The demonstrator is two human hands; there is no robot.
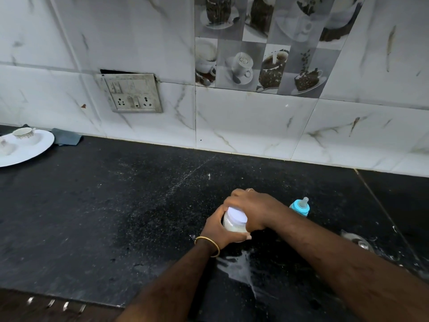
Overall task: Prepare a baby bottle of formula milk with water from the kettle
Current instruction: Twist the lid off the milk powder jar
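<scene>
While the left hand curls round the body of the small clear plastic jar of white powder, the right hand clamps over its pale lilac lid, both on the black speckled stone surface. Just beyond stands the blue-collared baby bottle with its clear teat. Likely light and smooth-walled, the jar is best braced low with 1 hand.

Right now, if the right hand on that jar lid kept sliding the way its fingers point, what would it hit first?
Past the jar, the right hand points left over bare counter; probably nothing until the far white plate.
</scene>
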